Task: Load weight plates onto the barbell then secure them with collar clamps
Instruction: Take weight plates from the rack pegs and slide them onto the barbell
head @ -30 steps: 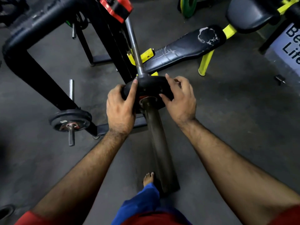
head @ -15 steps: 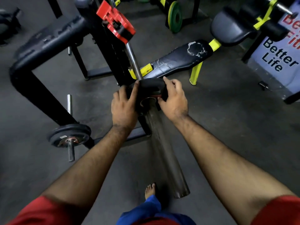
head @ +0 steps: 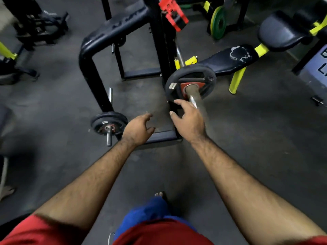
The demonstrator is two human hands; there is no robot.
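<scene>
Plate (head: 191,82) on barbell (head: 193,96), hands apart

You are standing at the sleeve end of the barbell (head: 193,97), which is running away from you toward 12 o'clock. A weight plate (head: 191,76) is sitting on the sleeve, well up the bar. Your right hand (head: 188,121) is hovering just beside the sleeve on its left, nearer you than the plate and not touching it. Your left hand (head: 138,129) is hanging at 9 o'clock of the right one, apart from it. A second plate (head: 108,125) is resting on a storage peg (head: 109,138) of the rack (head: 93,71), at 9 o'clock of your left hand. The bench (head: 228,59) is lying at 2 o'clock of the loaded plate. A collar clamp (head: 172,14) is sitting on the bar farther off, at 12 o'clock. Another plate (head: 218,23) is standing upright at 1 o'clock, behind the bench.
</scene>
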